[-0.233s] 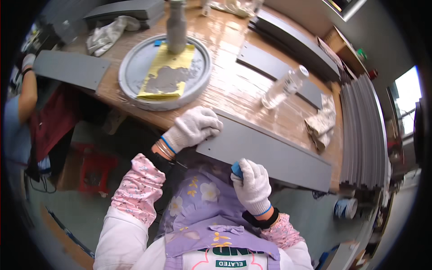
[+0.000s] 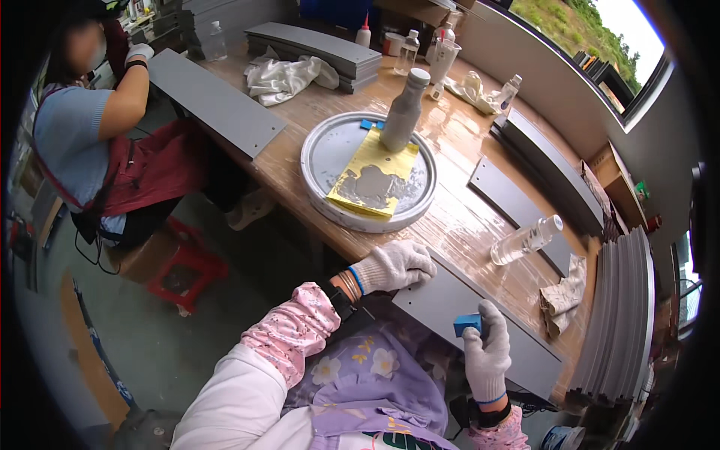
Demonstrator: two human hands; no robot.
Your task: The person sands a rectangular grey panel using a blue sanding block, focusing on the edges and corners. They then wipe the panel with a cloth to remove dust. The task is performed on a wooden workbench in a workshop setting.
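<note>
A long grey board [image 2: 480, 319] lies along the near edge of the table, with small holes near its left end. My left hand [image 2: 395, 266], in a white knit glove, has its fingers curled at the board's left end, gripping it. My right hand [image 2: 487, 352], gloved too, pinches a small blue block [image 2: 467, 324] between thumb and fingers over the board. Whether the block touches the board I cannot tell. Beyond my left hand, a round grey lid [image 2: 311, 180] carries a yellow sheet [image 2: 362, 163] smeared with grey paste [image 2: 375, 184] and a grey bottle [image 2: 405, 110].
A clear bottle [image 2: 525, 240] and a crumpled cloth [image 2: 564, 296] are on the table [image 2: 457, 217] beyond the board. Stacked grey boards [image 2: 615, 322] stand at the right. At the left, a co-worker [image 2: 82, 127] has a gloved hand on another grey board [image 2: 214, 101].
My view has swung, showing more of the co-worker and window. My right hand has turned, showing more of the blue block. My left hand stays at the board's end.
</note>
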